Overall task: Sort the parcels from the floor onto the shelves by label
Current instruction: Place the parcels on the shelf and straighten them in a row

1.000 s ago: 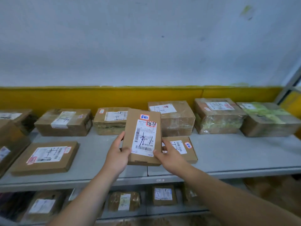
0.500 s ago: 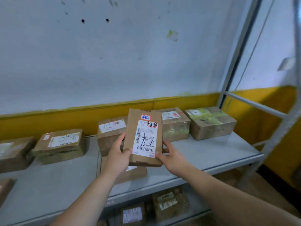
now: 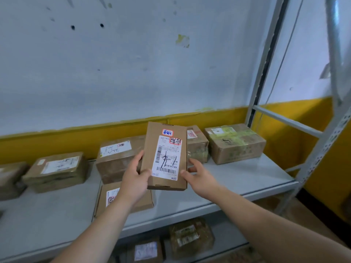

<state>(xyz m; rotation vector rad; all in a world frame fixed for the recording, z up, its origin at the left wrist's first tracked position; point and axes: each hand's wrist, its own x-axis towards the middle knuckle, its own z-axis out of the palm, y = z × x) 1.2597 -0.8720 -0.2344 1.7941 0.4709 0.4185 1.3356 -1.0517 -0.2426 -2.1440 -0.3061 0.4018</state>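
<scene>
A flat brown cardboard parcel [image 3: 164,156] with a white barcode label and two red-edged stickers stands upright above the grey shelf [image 3: 237,179]. My left hand [image 3: 133,179] grips its left edge, thumb on the front. My right hand [image 3: 201,176] holds the lower right corner, thumb on the front and fingers behind. Beneath my left hand a flat labelled parcel [image 3: 121,198] lies on the shelf.
Several taped parcels line the back of the shelf, among them a green-taped box [image 3: 234,143] at the right end. More parcels [image 3: 190,238] sit on the lower shelf. The rack's grey upright [image 3: 322,141] and crossbar [image 3: 288,122] stand at right.
The view has swung to the right along the shelf, bringing the rack's right end into sight. Both hands keep holding the parcel upright, in the same grip.
</scene>
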